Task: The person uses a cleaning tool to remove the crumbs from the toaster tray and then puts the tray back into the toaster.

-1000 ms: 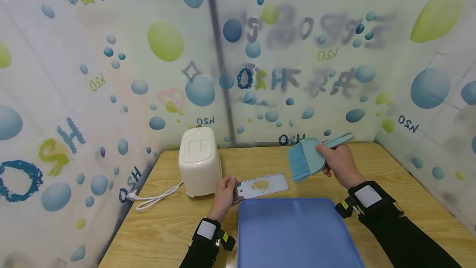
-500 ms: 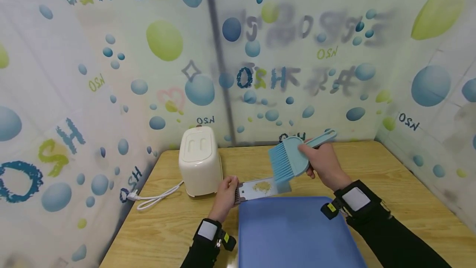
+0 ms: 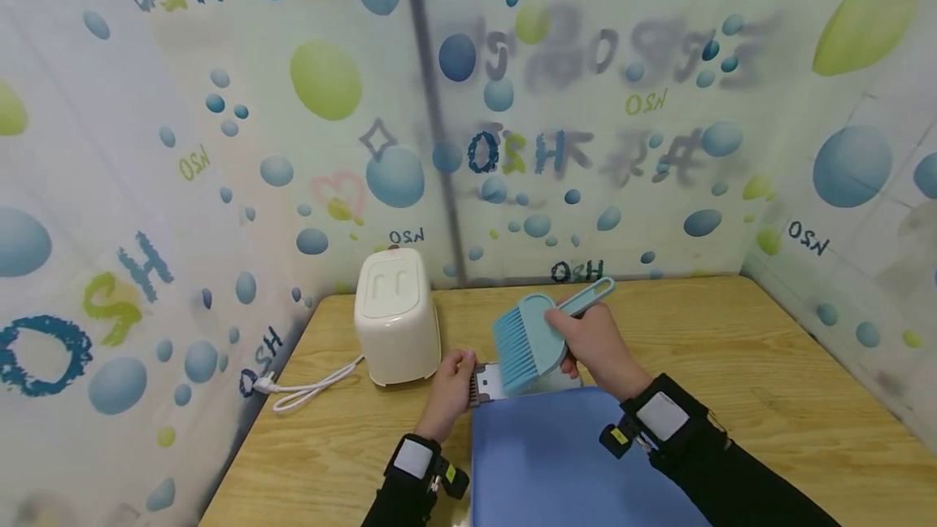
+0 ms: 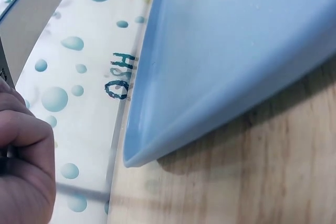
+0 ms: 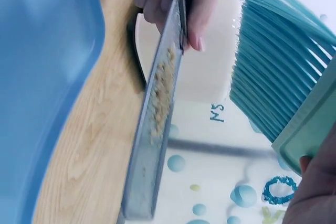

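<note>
My left hand point(image 3: 448, 395) grips the end of a narrow, pale crumb tray point(image 3: 489, 381) beside the toaster point(image 3: 396, 324). Brownish crumbs point(image 5: 161, 93) lie inside it, seen in the right wrist view. My right hand point(image 3: 602, 352) holds a light-blue cleaning brush point(image 3: 543, 337) by its handle. In the head view the bristles overlap the crumb tray and hide much of its middle. The right wrist view shows the bristles point(image 5: 275, 59) apart from the crumbs. The left wrist view catches only my curled fingers point(image 4: 26, 135) and part of the crumb tray.
A large blue tray point(image 3: 560, 462) lies on the wooden table point(image 3: 739, 348) just in front of both hands. Left of the toaster runs its white cord point(image 3: 315, 390) with the plug. A patterned curtain point(image 3: 644, 185) stands behind the table and at both sides.
My right hand has brought the brush leftward and down, from right of the crumb tray to in front of its middle. The left hand and crumb tray have shifted slightly right.
</note>
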Tool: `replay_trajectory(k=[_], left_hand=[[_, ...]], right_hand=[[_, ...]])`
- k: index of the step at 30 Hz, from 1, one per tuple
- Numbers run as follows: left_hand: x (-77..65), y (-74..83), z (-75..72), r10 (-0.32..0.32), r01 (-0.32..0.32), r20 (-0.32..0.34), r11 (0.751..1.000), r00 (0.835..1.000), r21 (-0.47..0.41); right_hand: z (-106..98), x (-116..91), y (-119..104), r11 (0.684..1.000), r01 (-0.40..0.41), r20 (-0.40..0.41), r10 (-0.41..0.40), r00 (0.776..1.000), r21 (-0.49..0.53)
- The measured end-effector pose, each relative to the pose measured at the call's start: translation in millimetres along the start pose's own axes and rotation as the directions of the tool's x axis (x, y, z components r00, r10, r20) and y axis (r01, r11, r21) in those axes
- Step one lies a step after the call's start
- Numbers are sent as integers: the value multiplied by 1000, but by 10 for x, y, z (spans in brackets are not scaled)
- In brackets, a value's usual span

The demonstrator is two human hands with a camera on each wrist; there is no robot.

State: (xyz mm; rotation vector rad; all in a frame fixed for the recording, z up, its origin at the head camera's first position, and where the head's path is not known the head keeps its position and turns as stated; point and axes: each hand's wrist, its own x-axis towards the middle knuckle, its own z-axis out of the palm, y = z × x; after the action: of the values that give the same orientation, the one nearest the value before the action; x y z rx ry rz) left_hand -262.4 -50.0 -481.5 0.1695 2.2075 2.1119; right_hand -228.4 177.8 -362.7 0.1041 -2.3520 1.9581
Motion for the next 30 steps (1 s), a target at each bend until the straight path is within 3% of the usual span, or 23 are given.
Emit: replay_trajectory(k=[10, 30], left_hand=[[-17, 10, 23, 16, -16, 21, 1000, 1000, 4], [-2, -16, 42, 38, -39, 15, 996, 999, 75]], right_hand=[[215, -62, 127, 999, -30, -8, 29, 1000, -29], [247, -119, 340, 997, -53, -18, 52, 998, -59]])
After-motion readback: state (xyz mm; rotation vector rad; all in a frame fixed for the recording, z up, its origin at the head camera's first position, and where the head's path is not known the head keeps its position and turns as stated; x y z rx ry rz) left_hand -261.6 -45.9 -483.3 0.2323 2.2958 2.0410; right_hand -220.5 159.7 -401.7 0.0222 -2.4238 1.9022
